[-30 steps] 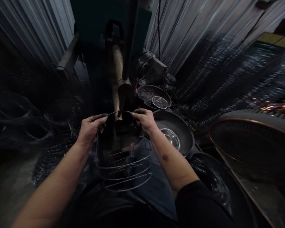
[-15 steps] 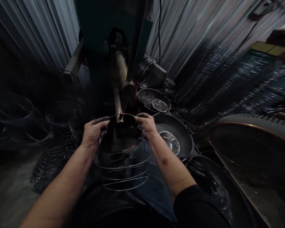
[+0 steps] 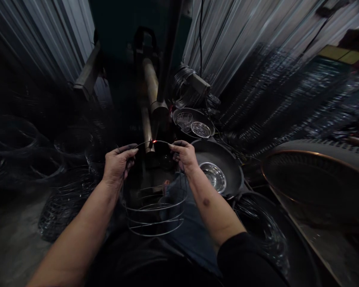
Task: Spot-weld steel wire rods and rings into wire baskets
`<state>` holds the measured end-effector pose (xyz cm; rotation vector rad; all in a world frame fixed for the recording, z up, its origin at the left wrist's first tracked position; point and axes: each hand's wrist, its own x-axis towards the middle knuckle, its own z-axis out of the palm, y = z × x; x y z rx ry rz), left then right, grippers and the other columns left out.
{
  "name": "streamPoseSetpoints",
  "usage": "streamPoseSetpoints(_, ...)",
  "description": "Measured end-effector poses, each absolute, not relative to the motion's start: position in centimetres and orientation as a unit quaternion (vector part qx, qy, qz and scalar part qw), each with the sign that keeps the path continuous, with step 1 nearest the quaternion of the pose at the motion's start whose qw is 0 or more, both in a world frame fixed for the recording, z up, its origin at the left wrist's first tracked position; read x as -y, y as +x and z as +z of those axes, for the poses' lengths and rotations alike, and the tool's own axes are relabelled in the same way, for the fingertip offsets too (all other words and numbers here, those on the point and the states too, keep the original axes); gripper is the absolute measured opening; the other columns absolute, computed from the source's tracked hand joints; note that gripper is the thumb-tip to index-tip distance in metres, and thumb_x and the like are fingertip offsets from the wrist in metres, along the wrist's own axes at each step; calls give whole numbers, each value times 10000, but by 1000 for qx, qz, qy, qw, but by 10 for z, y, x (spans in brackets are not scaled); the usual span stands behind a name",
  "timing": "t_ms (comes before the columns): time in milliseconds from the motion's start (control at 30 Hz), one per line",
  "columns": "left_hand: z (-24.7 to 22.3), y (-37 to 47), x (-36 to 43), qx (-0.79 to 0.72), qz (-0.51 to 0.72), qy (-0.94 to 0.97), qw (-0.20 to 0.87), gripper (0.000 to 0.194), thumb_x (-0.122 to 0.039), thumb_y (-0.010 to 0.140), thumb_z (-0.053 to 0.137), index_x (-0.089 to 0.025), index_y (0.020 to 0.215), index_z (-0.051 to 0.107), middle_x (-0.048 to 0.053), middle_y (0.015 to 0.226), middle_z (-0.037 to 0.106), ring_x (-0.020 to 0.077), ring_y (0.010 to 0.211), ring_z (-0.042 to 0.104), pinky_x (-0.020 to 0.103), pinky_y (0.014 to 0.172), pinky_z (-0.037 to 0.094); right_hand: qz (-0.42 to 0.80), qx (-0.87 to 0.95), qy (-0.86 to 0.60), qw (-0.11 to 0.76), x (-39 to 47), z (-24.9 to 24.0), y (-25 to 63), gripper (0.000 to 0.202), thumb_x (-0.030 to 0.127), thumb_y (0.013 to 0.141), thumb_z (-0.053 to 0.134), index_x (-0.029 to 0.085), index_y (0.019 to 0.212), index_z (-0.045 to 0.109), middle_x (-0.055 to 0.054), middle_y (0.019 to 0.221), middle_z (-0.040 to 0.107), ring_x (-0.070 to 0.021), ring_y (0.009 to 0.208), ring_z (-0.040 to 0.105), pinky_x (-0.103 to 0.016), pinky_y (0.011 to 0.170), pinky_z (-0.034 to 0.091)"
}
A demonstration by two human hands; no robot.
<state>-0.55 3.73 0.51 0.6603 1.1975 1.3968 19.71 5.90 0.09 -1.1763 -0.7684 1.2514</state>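
A round wire frame (image 3: 155,210), made of several rings and thin uprights, hangs below and between my hands. My left hand (image 3: 119,161) pinches its top ring on the left between thumb and fingers. On the opposite side, my right hand (image 3: 184,155) pinches the same ring. The ring's far arc lies at the tip of the lower metal bar (image 3: 146,123) of a machine, where a small spot (image 3: 154,141) glows red-orange. Above it, a thicker brass-coloured cylinder (image 3: 151,81) juts out from the machine. Dark shadow hides the exact contact.
To the right stand a dark pan (image 3: 233,165) holding a shiny metal bowl (image 3: 213,176), and a smaller pan (image 3: 194,109) with wire pieces. Bundled wire (image 3: 263,227) lies nearer. Round wire frames (image 3: 12,131) crowd the left. A large copper-edged round object (image 3: 311,155) is far right.
The red spot on the ring has grown brighter and larger. Both hands keep their pinch, with the wire frame almost in place; the whole view has shifted slightly.
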Motion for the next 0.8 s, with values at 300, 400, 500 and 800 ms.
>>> streamPoseSetpoints(300, -3, -6, -38, -483, 615, 277, 558, 387, -219, 448, 818, -96, 803, 729, 21, 615, 615, 45, 451, 477, 153, 387, 321, 616, 344, -490, 512, -47, -2, 206, 367, 418, 529, 789, 153, 699, 600, 30, 446, 557, -47, 307, 373, -174, 321, 219)
streamPoseSetpoints(400, -7, -9, -35, -491, 620, 277, 545, 381, -235, 470, 817, -99, 815, 728, 15, 585, 605, 52, 430, 480, 154, 375, 326, 605, 324, -510, 518, -46, 0, 202, 305, 337, 523, 774, 144, 703, 621, 36, 414, 537, -41, 281, 333, -173, 305, 186)
streamPoseSetpoints(500, -9, -12, -31, -506, 618, 279, 533, 386, -260, 497, 806, -97, 837, 726, 4, 515, 572, 66, 365, 442, 166, 311, 249, 574, 327, -526, 536, -48, 2, 195, 242, 271, 520, 761, 133, 673, 634, 32, 399, 530, -47, 294, 358, -169, 294, 184)
streamPoseSetpoints(800, -6, -12, -31, -507, 638, 263, 517, 357, -247, 449, 815, -121, 769, 720, -7, 540, 580, 68, 419, 485, 163, 364, 354, 577, 330, -513, 543, -52, 6, 191, 211, 239, 546, 747, 125, 681, 632, 35, 413, 527, -54, 319, 396, -162, 291, 185)
